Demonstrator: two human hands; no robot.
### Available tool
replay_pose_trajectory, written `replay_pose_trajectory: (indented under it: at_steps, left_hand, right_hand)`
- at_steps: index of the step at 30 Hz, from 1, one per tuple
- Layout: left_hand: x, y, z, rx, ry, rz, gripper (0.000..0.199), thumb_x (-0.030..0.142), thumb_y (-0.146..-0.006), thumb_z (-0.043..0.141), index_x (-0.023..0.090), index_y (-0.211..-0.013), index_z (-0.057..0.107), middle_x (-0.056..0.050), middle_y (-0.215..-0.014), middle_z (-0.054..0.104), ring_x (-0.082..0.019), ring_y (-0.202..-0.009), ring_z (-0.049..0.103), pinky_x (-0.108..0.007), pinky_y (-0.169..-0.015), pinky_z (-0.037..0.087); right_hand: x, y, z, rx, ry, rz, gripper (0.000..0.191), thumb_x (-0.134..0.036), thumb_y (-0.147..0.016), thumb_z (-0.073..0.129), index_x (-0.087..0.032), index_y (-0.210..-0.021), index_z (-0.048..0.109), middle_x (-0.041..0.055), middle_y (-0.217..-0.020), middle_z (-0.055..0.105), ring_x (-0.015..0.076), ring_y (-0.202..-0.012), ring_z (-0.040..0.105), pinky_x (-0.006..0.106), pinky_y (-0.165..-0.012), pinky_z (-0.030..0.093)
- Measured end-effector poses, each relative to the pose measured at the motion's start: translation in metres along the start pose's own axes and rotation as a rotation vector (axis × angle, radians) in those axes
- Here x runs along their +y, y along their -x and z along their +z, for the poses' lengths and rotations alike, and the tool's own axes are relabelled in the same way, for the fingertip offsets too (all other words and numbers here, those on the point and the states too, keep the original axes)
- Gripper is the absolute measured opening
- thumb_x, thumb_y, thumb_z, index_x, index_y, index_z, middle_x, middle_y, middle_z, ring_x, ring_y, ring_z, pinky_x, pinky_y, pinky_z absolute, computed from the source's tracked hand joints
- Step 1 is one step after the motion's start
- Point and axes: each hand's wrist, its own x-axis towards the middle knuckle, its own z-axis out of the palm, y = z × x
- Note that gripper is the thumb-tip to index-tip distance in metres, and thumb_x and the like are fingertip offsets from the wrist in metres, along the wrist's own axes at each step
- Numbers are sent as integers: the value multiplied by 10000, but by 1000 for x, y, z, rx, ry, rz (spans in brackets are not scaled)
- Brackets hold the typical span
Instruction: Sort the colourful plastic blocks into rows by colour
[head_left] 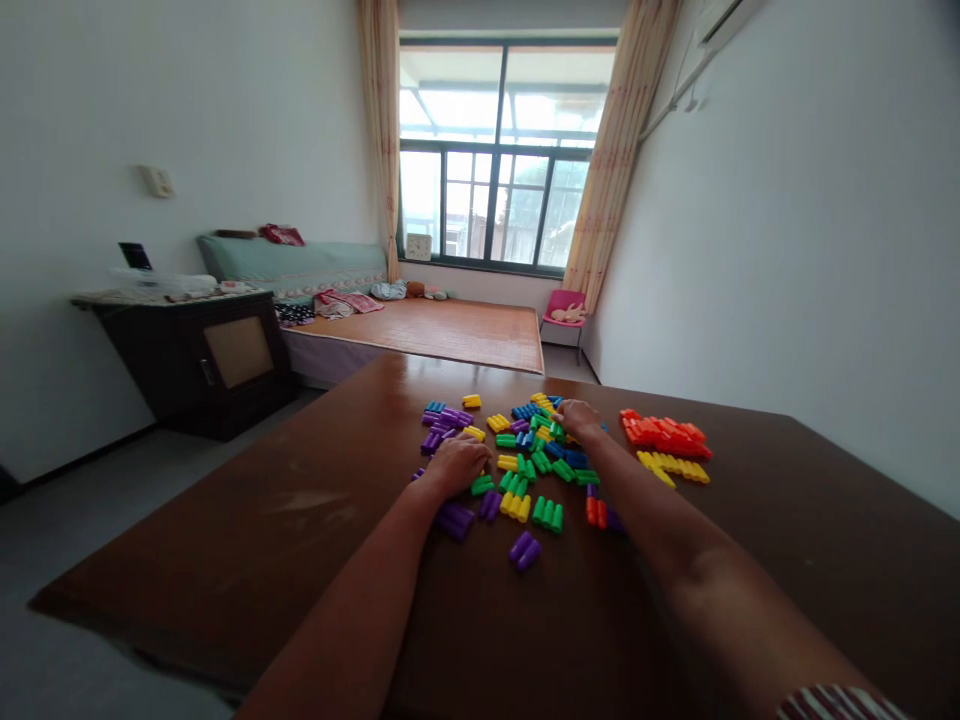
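Many small plastic building blocks made of joined tubes lie scattered in a loose pile on the brown table (322,500). My left hand (459,465) is low over the left part of the pile, fingers curled, beside purple blocks (442,425) and a green block (482,485). Whatever is under its fingers is hidden. At the far side of the pile, my right hand (581,418) has its fingertips drawn together by green blocks (546,425) and blue ones; what they pinch is too small to tell. Nearer to me lie a purple block (525,550) and yellow tubes (515,507).
Right of my right forearm sit a group of orange-red blocks (664,433) and a row of yellow blocks (675,467). Beyond the table are a bed (465,330), a pink chair (562,305) and a dark cabinet (225,355) at the left.
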Motion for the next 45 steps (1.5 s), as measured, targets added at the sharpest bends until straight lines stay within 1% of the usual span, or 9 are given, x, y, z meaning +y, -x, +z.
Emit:
replay_pose_trajectory:
  at_steps: [3, 7, 12, 17, 21, 25, 34, 43, 45]
  left_hand:
    - [-1, 0, 1, 11, 0, -2, 253, 220, -901, 472, 213, -887, 725, -61, -858, 652, -188, -927, 578, -303, -891, 457]
    - [-3, -1, 3, 23, 2, 17, 258, 218, -906, 468, 210, -895, 726, -62, -870, 665, -190, -953, 585, -303, -901, 451]
    - [-6, -1, 4, 32, -1, 13, 263, 223, -914, 463, 211, -922, 726, -65, -920, 685, -199, -977, 596, -306, -892, 457]
    - [-8, -1, 3, 40, 7, 22, 255, 231, -912, 465, 206, -926, 718, -69, -960, 692, -209, -1006, 599, -310, -886, 456]
    - [-11, -3, 5, 42, 12, 44, 250, 227, -904, 466, 210, -907, 716, -64, -954, 691, -205, -986, 603, -308, -878, 459]
    - [-16, -4, 9, 36, 17, 54, 259, 234, -904, 459, 215, -922, 717, -60, -932, 695, -209, -982, 607, -323, -902, 458]
    - [-12, -3, 2, 35, 45, 47, 266, 250, -901, 449, 218, -902, 713, -57, -929, 700, -207, -964, 614, -321, -890, 463]
    - [-9, -3, 0, 15, 34, 38, 276, 239, -904, 446, 212, -933, 719, -59, -953, 699, -213, -998, 604, -331, -922, 454]
    - [-9, -2, 1, 23, 29, 28, 267, 230, -901, 457, 215, -941, 720, -60, -971, 696, -209, -1006, 601, -323, -923, 452]
  right_hand:
    - [1, -2, 7, -8, -125, 10, 246, -376, -778, 654, -219, -956, 718, 96, -1037, 711, 248, -962, 652, 314, -779, 467]
    - [4, 4, 9, -8, -220, -82, 167, -317, -721, 701, -228, -862, 713, 22, -962, 722, 183, -895, 661, 236, -750, 462]
    - [16, 21, -9, 119, -409, -90, 240, -340, -762, 658, -203, -960, 655, 45, -963, 714, 167, -855, 664, 245, -739, 496]
    - [86, 59, -35, 177, -836, -74, 375, -360, -735, 694, -179, -1054, 614, 93, -1037, 698, 183, -893, 668, 269, -731, 544]
    - [151, 99, -36, 146, -863, 162, 365, -376, -709, 723, -142, -978, 643, 111, -974, 707, 199, -838, 675, 283, -707, 554]
    - [182, 119, -29, 68, -814, 240, 330, -356, -669, 756, -127, -887, 664, 91, -847, 713, 191, -777, 670, 263, -662, 538]
    - [179, 122, -26, 23, -520, 272, 269, -360, -660, 763, -146, -792, 668, 75, -805, 717, 175, -725, 653, 231, -617, 474]
    - [179, 125, -27, 1, -482, 239, 347, -491, -665, 724, -170, -784, 669, 55, -753, 701, 209, -719, 647, 274, -628, 481]
    - [177, 125, -34, 62, -455, 213, 386, -528, -661, 717, -177, -818, 679, 62, -778, 704, 220, -731, 649, 295, -654, 493]
